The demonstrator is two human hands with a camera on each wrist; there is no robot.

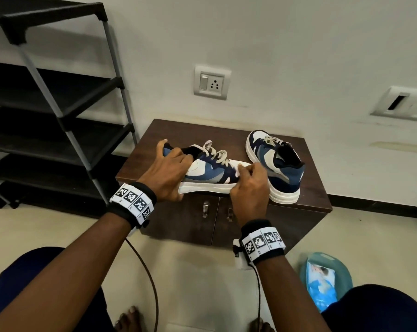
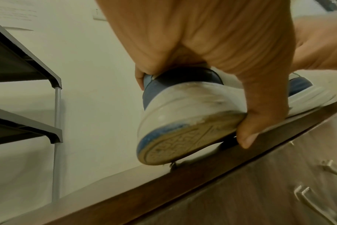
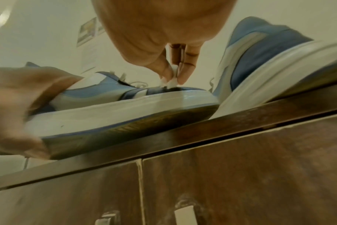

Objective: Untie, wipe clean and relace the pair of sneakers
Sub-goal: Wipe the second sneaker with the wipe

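Note:
Two blue, navy and white sneakers are on a low brown cabinet [image 1: 178, 133]. My left hand [image 1: 169, 171] grips the heel of the near sneaker [image 1: 207, 171], fingers over the collar and thumb under the sole [image 2: 260, 114], and tilts the heel [image 2: 183, 109] up off the cabinet top. My right hand [image 1: 250, 185] pinches a small white wipe [image 3: 171, 80] and presses it on the upper near this shoe's toe. Cream laces [image 1: 217, 154] are threaded through its eyelets. The second sneaker [image 1: 277, 164] stands to the right, toe towards the wall, untouched.
A black and grey shoe rack [image 1: 46, 104] stands to the left of the cabinet. On the floor at the right lies a blue pack of wipes [image 1: 322, 283]. Two metal door handles [image 1: 205, 208] are on the cabinet front. Wall sockets [image 1: 212, 82] sit behind.

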